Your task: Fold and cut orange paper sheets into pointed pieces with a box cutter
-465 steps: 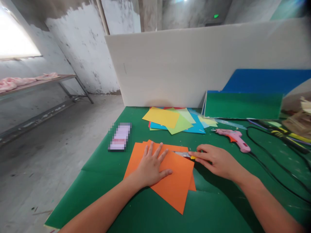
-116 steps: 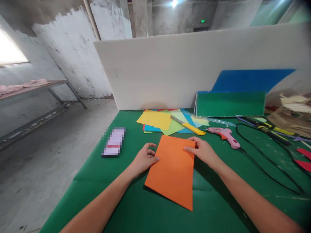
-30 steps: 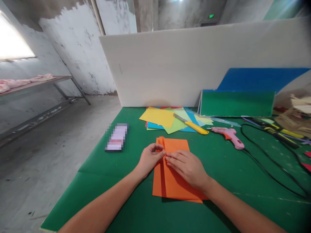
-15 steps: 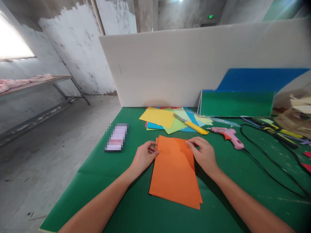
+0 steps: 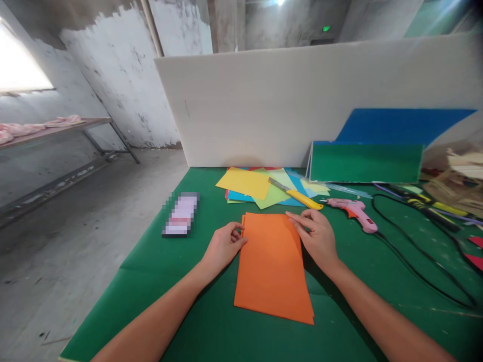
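Two or more sheets of orange paper (image 5: 271,266) lie stacked in front of me, their edges slightly out of line at the upper left and lower right. At the left edge, near the top, my left hand (image 5: 225,246) has its fingers curled and its thumb against the paper. My right hand (image 5: 317,236) closes thumb and forefinger at the upper right corner, which it partly hides. Just beyond the stack is a yellow utility knife (image 5: 305,198), its blade pointing to the upper left.
A pink glue gun (image 5: 354,211) with a black cord lies on the right. Coloured paper sheets (image 5: 245,182) sit at the back, before a white board (image 5: 245,110). A phone-like object (image 5: 181,215), pixelated, lies left on the green table (image 5: 158,281). A folded green board (image 5: 366,162) stands back right.
The top orange sheet now lies flatter, and its lower edge has shifted slightly right, lining up more with the sheet beneath. My right forefinger has straightened along the top edge; the left hand barely moved.
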`<state>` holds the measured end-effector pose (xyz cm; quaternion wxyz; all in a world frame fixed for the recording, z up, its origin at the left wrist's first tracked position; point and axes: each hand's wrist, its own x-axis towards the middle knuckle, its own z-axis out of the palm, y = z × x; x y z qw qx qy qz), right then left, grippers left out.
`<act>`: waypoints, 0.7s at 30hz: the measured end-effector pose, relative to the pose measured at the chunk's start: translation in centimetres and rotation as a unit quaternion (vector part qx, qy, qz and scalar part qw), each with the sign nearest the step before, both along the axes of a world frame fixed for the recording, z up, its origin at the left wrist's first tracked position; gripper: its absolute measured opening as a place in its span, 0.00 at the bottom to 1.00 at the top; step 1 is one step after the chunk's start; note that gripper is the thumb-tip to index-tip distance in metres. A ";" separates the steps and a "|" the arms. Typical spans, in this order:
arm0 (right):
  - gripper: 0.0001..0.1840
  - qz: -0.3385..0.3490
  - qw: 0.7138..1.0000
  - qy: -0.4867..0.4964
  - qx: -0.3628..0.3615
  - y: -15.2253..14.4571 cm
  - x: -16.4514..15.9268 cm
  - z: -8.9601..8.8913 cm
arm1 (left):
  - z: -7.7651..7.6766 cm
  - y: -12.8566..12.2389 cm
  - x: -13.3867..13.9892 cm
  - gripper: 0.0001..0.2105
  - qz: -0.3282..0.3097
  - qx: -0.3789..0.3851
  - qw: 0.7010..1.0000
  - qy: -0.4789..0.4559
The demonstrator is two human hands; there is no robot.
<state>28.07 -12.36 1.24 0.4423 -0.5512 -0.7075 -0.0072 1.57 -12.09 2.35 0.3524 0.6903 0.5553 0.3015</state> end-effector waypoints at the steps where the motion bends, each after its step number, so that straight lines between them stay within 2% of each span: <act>1: 0.15 -0.004 1.000 -0.010 0.021 0.0 0.0 0.1 | 0.0 0.0 0.0 0.12 -0.001 -0.002 1.000 0.000; 4: 0.15 0.001 0.999 -0.001 0.041 -0.3 -0.1 0.5 | 0.2 0.0 -0.1 0.12 -0.003 -0.010 1.000 -0.005; 9: 0.16 0.020 0.991 0.105 -0.082 -0.9 -0.6 0.4 | 0.4 -0.3 0.0 0.13 -0.004 0.007 1.000 -0.017; 14: 0.18 0.044 0.967 0.208 -0.144 -0.4 -0.5 0.0 | 0.2 -0.4 0.2 0.17 0.002 0.012 0.998 -0.058; 21: 0.20 0.042 0.907 0.379 -0.180 0.0 -0.2 0.0 | 0.3 -0.4 0.9 0.23 0.008 -0.070 0.981 -0.180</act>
